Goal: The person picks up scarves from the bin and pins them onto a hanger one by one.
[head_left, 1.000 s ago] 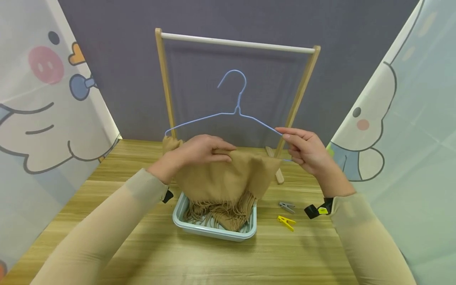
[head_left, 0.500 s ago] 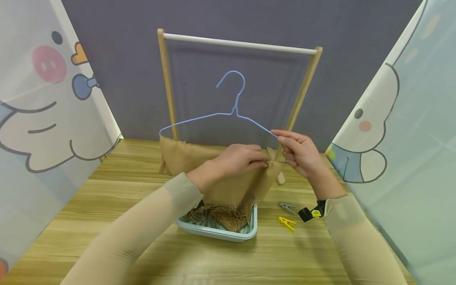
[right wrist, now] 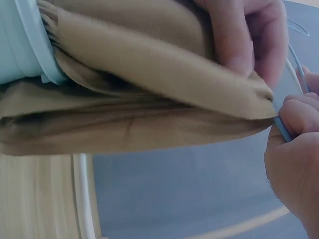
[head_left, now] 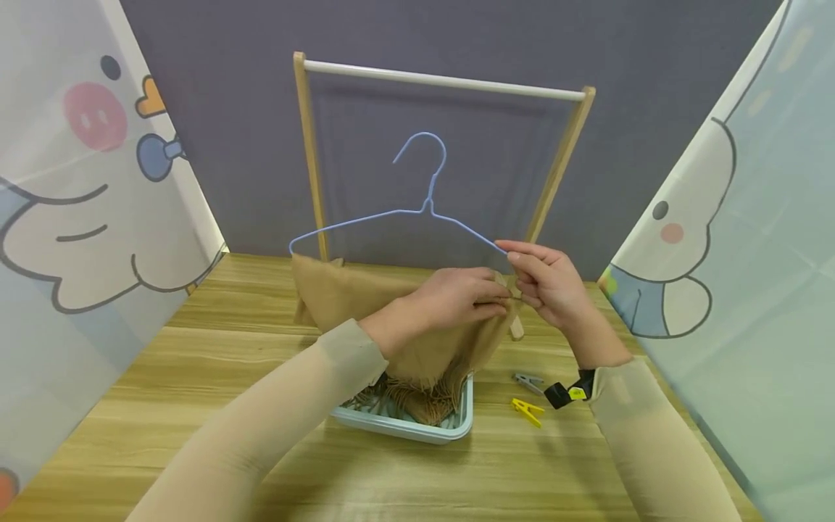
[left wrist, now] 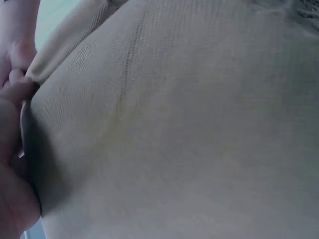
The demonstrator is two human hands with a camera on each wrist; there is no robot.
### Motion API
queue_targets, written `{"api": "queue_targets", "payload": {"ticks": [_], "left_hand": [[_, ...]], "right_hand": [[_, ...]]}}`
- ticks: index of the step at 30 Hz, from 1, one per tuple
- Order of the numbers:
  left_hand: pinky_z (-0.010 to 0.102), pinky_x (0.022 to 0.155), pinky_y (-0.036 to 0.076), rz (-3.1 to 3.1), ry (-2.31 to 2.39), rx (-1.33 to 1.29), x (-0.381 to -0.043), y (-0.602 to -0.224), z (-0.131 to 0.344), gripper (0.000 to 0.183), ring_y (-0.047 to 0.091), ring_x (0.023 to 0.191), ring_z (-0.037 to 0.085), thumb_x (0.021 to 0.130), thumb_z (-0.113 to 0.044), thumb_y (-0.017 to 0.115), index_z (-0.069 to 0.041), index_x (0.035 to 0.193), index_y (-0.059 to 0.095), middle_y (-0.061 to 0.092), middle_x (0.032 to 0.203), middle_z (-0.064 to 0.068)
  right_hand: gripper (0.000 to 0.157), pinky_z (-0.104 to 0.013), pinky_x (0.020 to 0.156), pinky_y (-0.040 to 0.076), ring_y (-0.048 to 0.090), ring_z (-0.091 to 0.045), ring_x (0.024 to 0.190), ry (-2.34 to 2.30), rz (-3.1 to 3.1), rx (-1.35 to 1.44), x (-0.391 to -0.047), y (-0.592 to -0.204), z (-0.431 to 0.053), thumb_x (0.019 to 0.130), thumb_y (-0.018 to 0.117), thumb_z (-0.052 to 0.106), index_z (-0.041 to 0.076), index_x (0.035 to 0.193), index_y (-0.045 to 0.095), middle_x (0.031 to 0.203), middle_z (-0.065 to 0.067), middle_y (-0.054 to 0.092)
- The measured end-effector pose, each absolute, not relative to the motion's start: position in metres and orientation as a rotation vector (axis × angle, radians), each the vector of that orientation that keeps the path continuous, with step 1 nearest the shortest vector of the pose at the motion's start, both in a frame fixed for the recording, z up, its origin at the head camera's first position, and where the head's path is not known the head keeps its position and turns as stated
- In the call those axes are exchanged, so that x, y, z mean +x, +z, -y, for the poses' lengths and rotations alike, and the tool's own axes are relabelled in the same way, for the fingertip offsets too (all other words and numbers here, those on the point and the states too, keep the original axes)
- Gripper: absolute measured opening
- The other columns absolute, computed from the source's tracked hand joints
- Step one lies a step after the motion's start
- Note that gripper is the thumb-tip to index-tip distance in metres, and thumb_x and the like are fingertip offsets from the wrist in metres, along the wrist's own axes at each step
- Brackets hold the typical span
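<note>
A brown fringed scarf [head_left: 346, 290] is draped over the lower bar of a blue wire hanger [head_left: 431, 190], its fringe trailing into a pale blue basin [head_left: 404, 429]. My left hand [head_left: 453, 299] pinches the scarf's upper edge near the hanger's right end; in the right wrist view those fingers [right wrist: 232, 42] have the cloth bunched. Just beyond, my right hand [head_left: 551, 283] grips the right side of the hanger, holding it up. In the left wrist view the scarf [left wrist: 164, 119] fills most of the picture, hiding the hanger.
Behind the hanger stands a wooden rack with a white rail [head_left: 443, 80]. A grey clothespin [head_left: 528, 382] and a yellow clothespin [head_left: 527, 412] lie on the wooden table [head_left: 215, 377], right of the basin. Cartoon-printed curtains hang on both sides.
My left hand has moved right along the scarf, from its middle to its right end beside my right hand. The scarf's left part now spreads out below the hanger's left arm.
</note>
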State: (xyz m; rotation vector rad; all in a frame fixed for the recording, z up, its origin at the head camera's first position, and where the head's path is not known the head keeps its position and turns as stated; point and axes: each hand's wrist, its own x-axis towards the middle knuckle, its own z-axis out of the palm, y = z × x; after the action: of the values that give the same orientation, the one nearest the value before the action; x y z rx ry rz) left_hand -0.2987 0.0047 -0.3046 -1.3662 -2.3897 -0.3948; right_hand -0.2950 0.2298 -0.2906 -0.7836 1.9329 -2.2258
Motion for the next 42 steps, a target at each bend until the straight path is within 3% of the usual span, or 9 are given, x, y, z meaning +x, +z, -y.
{"api": "queue_targets", "payload": {"ticks": [4, 9, 14, 17, 21, 25, 28, 36, 42], "left_hand": [[0.034, 0.080, 0.057, 2.331, -0.444, -1.312, -0.300, -0.304, 0.013, 0.027, 0.068, 0.088, 0.012, 0.106, -0.037, 0.076, -0.023, 0.128, 0.082, 0.074, 0.106, -0.006], [0.039, 0.084, 0.056, 2.013, -0.630, -1.250, -0.298, -0.309, 0.062, 0.020, 0.069, 0.094, 0.021, 0.096, -0.018, 0.086, -0.011, 0.115, 0.085, 0.078, 0.103, 0.003], [0.024, 0.074, 0.053, 1.878, -0.946, -0.886, -0.282, -0.322, 0.121, 0.015, 0.063, 0.080, 0.020, 0.094, -0.002, 0.080, 0.002, 0.109, 0.079, 0.071, 0.090, 0.012], [0.015, 0.070, 0.047, 1.993, -1.156, -0.625, -0.272, -0.334, 0.150, 0.018, 0.061, 0.085, 0.020, 0.099, -0.002, 0.074, 0.006, 0.114, 0.069, 0.067, 0.096, 0.015], [0.017, 0.077, 0.047, 2.240, -1.283, -0.448, -0.265, -0.350, 0.170, 0.029, 0.067, 0.103, 0.028, 0.107, -0.012, 0.068, 0.002, 0.129, 0.057, 0.066, 0.116, 0.018], [0.022, 0.089, 0.054, 2.346, -1.360, -0.519, -0.264, -0.364, 0.172, 0.038, 0.070, 0.118, 0.034, 0.111, -0.016, 0.066, -0.002, 0.143, 0.052, 0.068, 0.127, 0.020], [0.024, 0.094, 0.056, 2.333, -1.384, -0.599, -0.267, -0.371, 0.169, 0.038, 0.071, 0.113, 0.029, 0.110, -0.013, 0.067, -0.005, 0.145, 0.053, 0.072, 0.120, 0.018], [0.022, 0.062, 0.050, 2.287, -1.565, -0.743, -0.270, -0.376, 0.164, 0.035, 0.059, 0.074, 0.009, 0.103, 0.003, 0.071, -0.001, 0.136, 0.062, 0.063, 0.089, 0.014], [0.017, 0.063, 0.046, 2.146, -1.338, -0.769, -0.274, -0.353, 0.161, 0.031, 0.053, 0.076, 0.007, 0.100, 0.009, 0.071, 0.000, 0.130, 0.071, 0.069, 0.101, 0.014]], "right_hand": [[0.043, -0.035, 0.045, 0.001, 0.004, -0.021, 0.051, -2.277, -1.953, -0.773, -0.292, -0.287, -0.240, 0.115, 0.049, 0.004, 0.027, 0.121, 0.085, 0.059, 0.009, 0.034], [0.046, -0.034, 0.045, 0.000, 0.004, -0.020, 0.051, -2.307, -1.940, -0.776, -0.292, -0.284, -0.253, 0.114, 0.047, 0.001, 0.026, 0.120, 0.085, 0.063, 0.000, 0.020], [0.046, -0.035, 0.044, -0.002, 0.004, -0.018, 0.049, -2.335, -1.922, -0.808, -0.293, -0.283, -0.265, 0.114, 0.047, -0.001, 0.023, 0.119, 0.086, 0.066, -0.003, 0.017], [0.044, -0.034, 0.043, -0.003, 0.003, -0.018, 0.049, -2.349, -1.938, -0.806, -0.293, -0.281, -0.271, 0.114, 0.048, 0.000, 0.022, 0.120, 0.086, 0.066, -0.003, 0.017], [0.044, -0.034, 0.044, -0.003, 0.003, -0.019, 0.050, -2.360, -1.930, -0.794, -0.292, -0.279, -0.277, 0.114, 0.048, 0.000, 0.020, 0.121, 0.086, 0.067, -0.004, 0.017], [0.045, -0.033, 0.044, -0.003, 0.003, -0.019, 0.050, -2.365, -1.914, -0.782, -0.292, -0.281, -0.280, 0.114, 0.047, 0.000, 0.021, 0.121, 0.086, 0.067, -0.003, 0.017], [0.044, -0.033, 0.044, -0.003, 0.003, -0.018, 0.050, -2.374, -1.906, -0.779, -0.292, -0.282, -0.281, 0.114, 0.047, 0.000, 0.021, 0.121, 0.086, 0.067, -0.003, 0.017], [0.042, -0.034, 0.044, -0.002, 0.005, -0.018, 0.050, -2.347, -1.908, -0.779, -0.295, -0.286, -0.282, 0.115, 0.049, 0.003, 0.023, 0.122, 0.085, 0.067, -0.003, 0.017], [0.041, -0.035, 0.044, -0.002, 0.004, -0.020, 0.051, -2.310, -1.921, -0.766, -0.297, -0.289, -0.282, 0.116, 0.049, 0.005, 0.024, 0.123, 0.085, 0.066, -0.001, 0.020]]}}
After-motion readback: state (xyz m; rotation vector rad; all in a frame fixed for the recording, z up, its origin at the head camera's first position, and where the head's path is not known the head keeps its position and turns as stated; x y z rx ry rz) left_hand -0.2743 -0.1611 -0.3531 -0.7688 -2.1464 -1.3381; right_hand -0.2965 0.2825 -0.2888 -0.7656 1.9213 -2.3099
